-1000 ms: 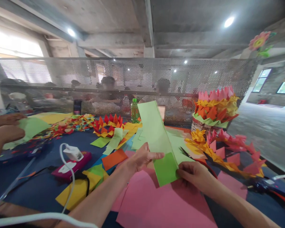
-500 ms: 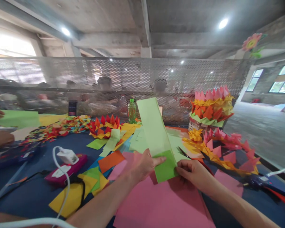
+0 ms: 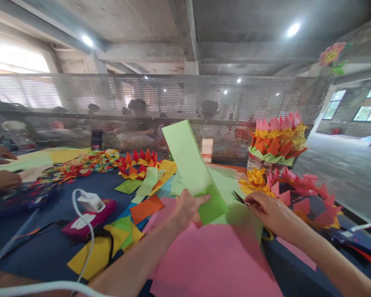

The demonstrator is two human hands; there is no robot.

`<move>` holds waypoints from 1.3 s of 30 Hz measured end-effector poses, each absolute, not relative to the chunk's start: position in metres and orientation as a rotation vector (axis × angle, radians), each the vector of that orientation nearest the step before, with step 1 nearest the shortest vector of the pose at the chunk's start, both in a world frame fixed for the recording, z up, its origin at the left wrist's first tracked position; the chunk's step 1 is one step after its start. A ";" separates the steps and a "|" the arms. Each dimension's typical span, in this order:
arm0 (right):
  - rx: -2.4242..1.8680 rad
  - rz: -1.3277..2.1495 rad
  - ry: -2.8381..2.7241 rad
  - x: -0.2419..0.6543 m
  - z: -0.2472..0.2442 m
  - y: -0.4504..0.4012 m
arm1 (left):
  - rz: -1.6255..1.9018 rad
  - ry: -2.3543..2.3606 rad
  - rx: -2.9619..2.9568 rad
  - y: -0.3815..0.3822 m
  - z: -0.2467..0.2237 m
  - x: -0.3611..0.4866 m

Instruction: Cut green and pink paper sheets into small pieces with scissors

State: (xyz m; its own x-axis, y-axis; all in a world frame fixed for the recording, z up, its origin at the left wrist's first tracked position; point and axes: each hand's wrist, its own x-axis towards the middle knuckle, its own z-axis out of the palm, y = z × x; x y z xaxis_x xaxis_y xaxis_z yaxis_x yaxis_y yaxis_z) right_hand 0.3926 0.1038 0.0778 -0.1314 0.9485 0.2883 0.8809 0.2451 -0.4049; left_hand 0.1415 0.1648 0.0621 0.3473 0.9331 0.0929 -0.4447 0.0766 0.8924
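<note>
My left hand (image 3: 187, 208) is closed on a long strip of green paper (image 3: 187, 154), thumb on top. The strip is pale green, tilts up and away, and has its darker green lower end folded over. My right hand (image 3: 264, 209) is closed around the middle of a pair of scissors (image 3: 238, 197). The dark blade tips point up and left past my fingers, and a yellow handle loop shows below the hand. Under both hands lie pale green sheets (image 3: 227, 183) and a large pink sheet (image 3: 216, 260).
A purple power strip (image 3: 88, 225) with a white charger and cables lies left. A basket of folded paper petals (image 3: 276, 142) stands back right, beside pink petal rings (image 3: 315, 189). Paper scraps (image 3: 89, 163) are heaped back left, near another person's hands (image 3: 3, 181). A perforated metal screen (image 3: 173, 95) runs behind.
My right hand has left the strip's folded end, moved right and closed on the scissors. The strip in my left hand has shifted left and up, hiding most of the green bottle.
</note>
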 end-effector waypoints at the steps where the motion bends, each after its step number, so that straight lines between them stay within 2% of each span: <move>1: -1.752 0.136 -2.103 0.400 0.079 0.104 | 1.146 0.623 1.016 0.166 0.063 0.140; 4: -1.943 0.218 -2.215 0.411 0.083 0.098 | 1.201 0.669 1.012 0.169 0.066 0.139; 10: -2.000 0.328 -2.288 0.404 0.088 0.092 | 1.269 0.617 0.946 0.174 0.068 0.137; 17: -2.121 0.283 -2.225 0.416 0.075 0.102 | 1.326 0.607 0.892 0.169 0.081 0.135; 25: -2.050 0.194 -2.135 0.421 0.072 0.109 | 1.346 0.611 0.892 0.176 0.077 0.131; 28: -1.992 -0.009 -2.170 0.423 0.068 0.108 | 1.344 0.626 0.894 0.176 0.078 0.131; 36: -2.167 -0.843 -1.990 0.432 0.080 0.100 | 1.370 0.637 0.929 0.174 0.082 0.130; 39: -2.029 -0.971 -1.847 0.434 0.093 0.100 | 1.364 0.608 0.913 0.173 0.083 0.131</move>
